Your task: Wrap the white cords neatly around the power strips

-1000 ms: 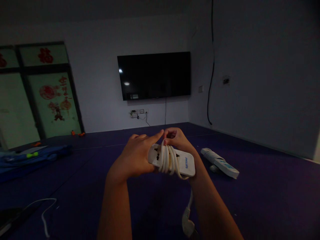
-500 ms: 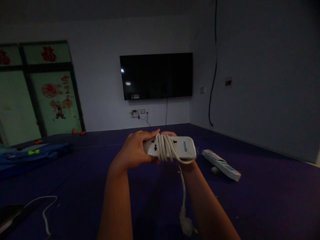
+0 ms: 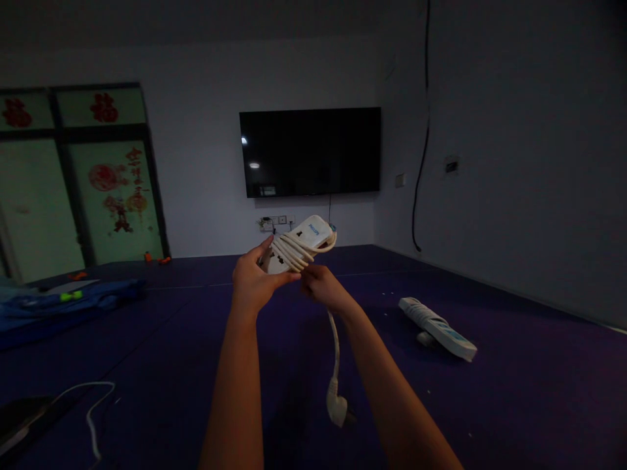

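Note:
A white power strip (image 3: 313,230) marked PHILIPS is raised at a tilt in front of me, its right end higher. Several turns of its white cord (image 3: 292,251) are wound around the middle. My left hand (image 3: 257,277) grips the strip's lower left end, thumb along the near side. Just below the strip, my right hand (image 3: 321,286) is closed with its fingers curled at the cord windings; its fingertips are partly hidden. The cord's loose end hangs below my right hand, with the plug (image 3: 336,405) dangling in the air.
A second wrapped power strip (image 3: 438,328) lies on the purple surface (image 3: 529,378) at right. Blue fabric (image 3: 98,301) lies at left, and a white cable (image 3: 89,418) at lower left. A television (image 3: 311,153) hangs on the far wall, with a dark cable (image 3: 420,176) beside it.
The power strip has risen, moved left and tilted up at its right end. My right hand has come from behind it to its underside. The hanging plug has swung left and up.

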Available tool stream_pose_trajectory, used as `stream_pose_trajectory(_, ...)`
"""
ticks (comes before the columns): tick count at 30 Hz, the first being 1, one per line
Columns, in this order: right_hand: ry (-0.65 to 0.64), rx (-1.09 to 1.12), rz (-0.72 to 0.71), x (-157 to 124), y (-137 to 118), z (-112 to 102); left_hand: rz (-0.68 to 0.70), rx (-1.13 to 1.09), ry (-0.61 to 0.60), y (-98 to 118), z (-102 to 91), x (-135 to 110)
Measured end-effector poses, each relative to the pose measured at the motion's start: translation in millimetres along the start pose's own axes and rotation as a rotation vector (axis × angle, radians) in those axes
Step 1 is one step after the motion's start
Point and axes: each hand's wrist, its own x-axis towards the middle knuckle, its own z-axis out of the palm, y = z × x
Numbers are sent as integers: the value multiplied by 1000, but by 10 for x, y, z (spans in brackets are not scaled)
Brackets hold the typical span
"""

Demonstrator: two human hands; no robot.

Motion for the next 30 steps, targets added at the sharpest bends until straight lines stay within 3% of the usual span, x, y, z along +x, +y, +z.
stream_pose_trajectory(3, 34, -224, -39, -21, -106, 3, -107, 68, -54, -52, 10, 11)
stream_pose_trajectory(8, 61, -488, -86, -79, -245, -26, -63, 245, -30, -29, 57, -1)
stream_pose_trajectory(13, 63, -576, -106, -118, -316, -45, 8, 516, 10, 62, 101, -30)
stream_pose_trajectory(17, 56, -601, -72, -153, -393, -68, 35, 734, 143, 59, 69, -44)
stream_pose_trajectory(25, -45, -636, -76, -214, -496, 21, -86, 799, 350, -108, -16, -31)
stream_pose_trajectory(30, -3, -867, -119, -216, -523, 104, -92, 773, 375, -241, -20, -18)
